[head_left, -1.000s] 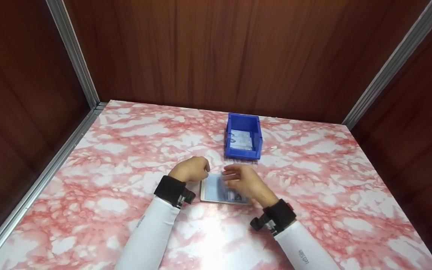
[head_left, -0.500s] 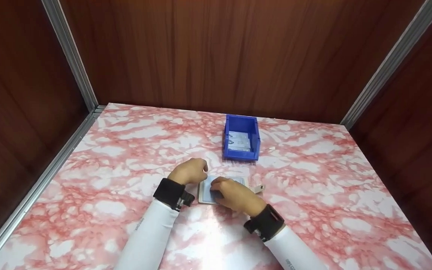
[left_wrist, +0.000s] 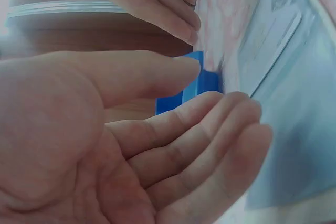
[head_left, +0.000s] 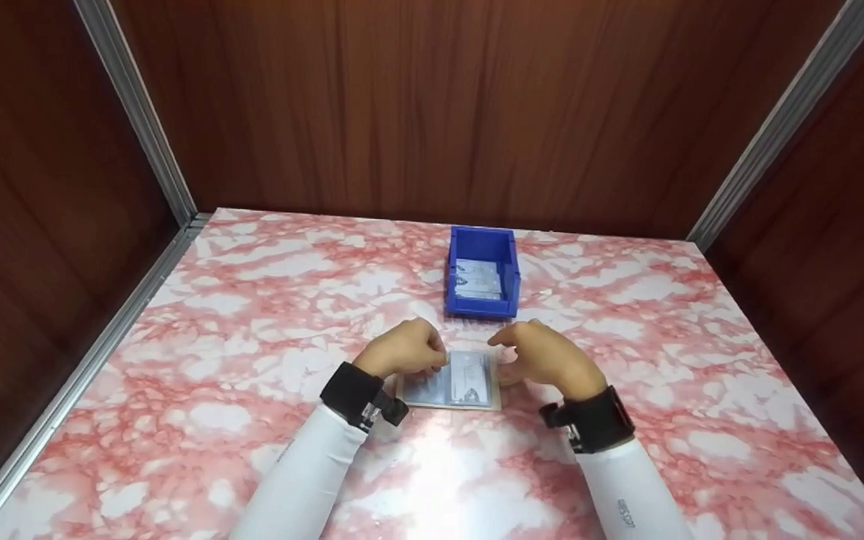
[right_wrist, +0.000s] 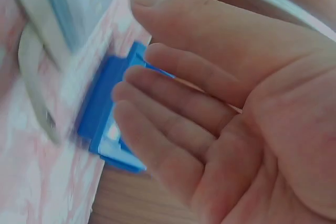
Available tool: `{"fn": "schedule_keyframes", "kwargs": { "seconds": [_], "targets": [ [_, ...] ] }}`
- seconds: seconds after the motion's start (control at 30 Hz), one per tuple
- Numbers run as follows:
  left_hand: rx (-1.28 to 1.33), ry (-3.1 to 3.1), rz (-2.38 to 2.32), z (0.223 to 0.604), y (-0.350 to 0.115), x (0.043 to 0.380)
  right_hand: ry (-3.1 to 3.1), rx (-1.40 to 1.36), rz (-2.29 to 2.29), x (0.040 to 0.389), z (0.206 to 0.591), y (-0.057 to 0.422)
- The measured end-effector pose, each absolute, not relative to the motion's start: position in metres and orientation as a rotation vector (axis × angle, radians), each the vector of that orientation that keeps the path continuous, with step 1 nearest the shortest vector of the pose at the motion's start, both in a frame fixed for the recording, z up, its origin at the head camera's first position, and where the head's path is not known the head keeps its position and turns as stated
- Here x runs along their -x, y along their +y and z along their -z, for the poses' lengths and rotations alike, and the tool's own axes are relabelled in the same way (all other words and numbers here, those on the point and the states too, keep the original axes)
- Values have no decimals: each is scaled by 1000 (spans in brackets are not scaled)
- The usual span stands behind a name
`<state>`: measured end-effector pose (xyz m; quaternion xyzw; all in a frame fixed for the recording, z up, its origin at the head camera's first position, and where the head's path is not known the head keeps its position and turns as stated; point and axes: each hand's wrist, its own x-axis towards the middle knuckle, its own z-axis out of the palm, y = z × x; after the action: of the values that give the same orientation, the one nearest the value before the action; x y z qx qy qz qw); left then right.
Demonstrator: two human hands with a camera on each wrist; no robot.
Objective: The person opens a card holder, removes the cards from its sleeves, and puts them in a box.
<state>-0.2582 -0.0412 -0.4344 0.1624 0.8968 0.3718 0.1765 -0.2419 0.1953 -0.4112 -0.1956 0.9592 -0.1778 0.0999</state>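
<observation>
An open card holder with bluish clear pages lies on the table between my hands. On its right page a pale printed card shows under the clear plastic. My left hand is over the left page, its loosely bent fingertips right at the plastic in the left wrist view, with nothing between thumb and fingers. Just off the holder's right edge hovers my right hand; its fingers are extended and the palm is bare. A pale strap with a metal snap sticks out from the holder in the right wrist view.
Behind the holder stands a blue bin with several pale cards inside. Brown wood-grain panels wall off the back and sides of the red-and-white marbled table.
My right hand came down onto the holder's page, then moved off to the right, uncovering the card. My left hand shifted slightly right over the left page.
</observation>
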Motion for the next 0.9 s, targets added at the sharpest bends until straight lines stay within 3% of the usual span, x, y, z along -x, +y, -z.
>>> {"fn": "schedule_keyframes", "kwargs": {
  "seconds": [0.9],
  "targets": [
    [-200, 2439, -1248, 455, -27, 255, 2832, 741, 402, 247, 437, 173]
  ]
}}
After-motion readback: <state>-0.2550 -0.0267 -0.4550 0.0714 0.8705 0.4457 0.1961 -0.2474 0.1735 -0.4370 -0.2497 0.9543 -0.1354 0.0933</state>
